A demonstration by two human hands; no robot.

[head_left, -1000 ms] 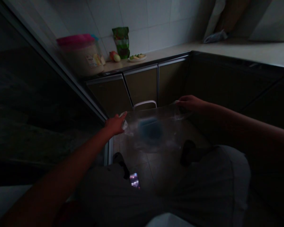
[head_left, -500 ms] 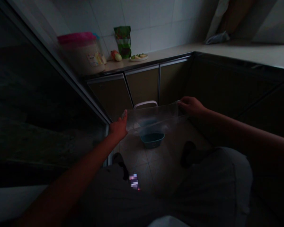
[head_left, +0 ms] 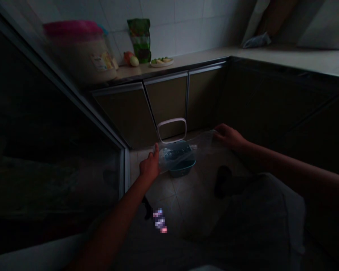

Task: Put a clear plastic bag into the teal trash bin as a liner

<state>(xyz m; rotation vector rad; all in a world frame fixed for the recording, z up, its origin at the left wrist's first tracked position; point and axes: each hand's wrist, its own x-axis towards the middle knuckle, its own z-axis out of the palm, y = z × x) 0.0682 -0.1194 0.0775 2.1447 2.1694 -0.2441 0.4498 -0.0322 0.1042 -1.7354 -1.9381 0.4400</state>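
The clear plastic sheet (head_left: pixel 186 152) stretched sideways across the view, its long axis running from the left hand (head_left: pixel 149 165) to the right hand (head_left: pixel 228 136). Each grip was closed on one end, over a teal basin (head_left: pixel 182 169) on the floor, which lay nearer the left hand.

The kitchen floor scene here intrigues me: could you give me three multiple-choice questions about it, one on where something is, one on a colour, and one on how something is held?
1. Where is the teal basin?
A. On the counter
B. On the floor tiles beneath the clear plastic sheet
C. Inside a cabinet

2. What colour is the lid of the large tub?
A. Pink
B. Green
C. White

3. How is the sheet held?
A. In one hand only
B. It lies untouched
C. By the left hand and right hand together

Answers:
1. B, the basin rests on the tiles below the sheet.
2. A, the lid shows pink.
3. C, each hand grips one end.
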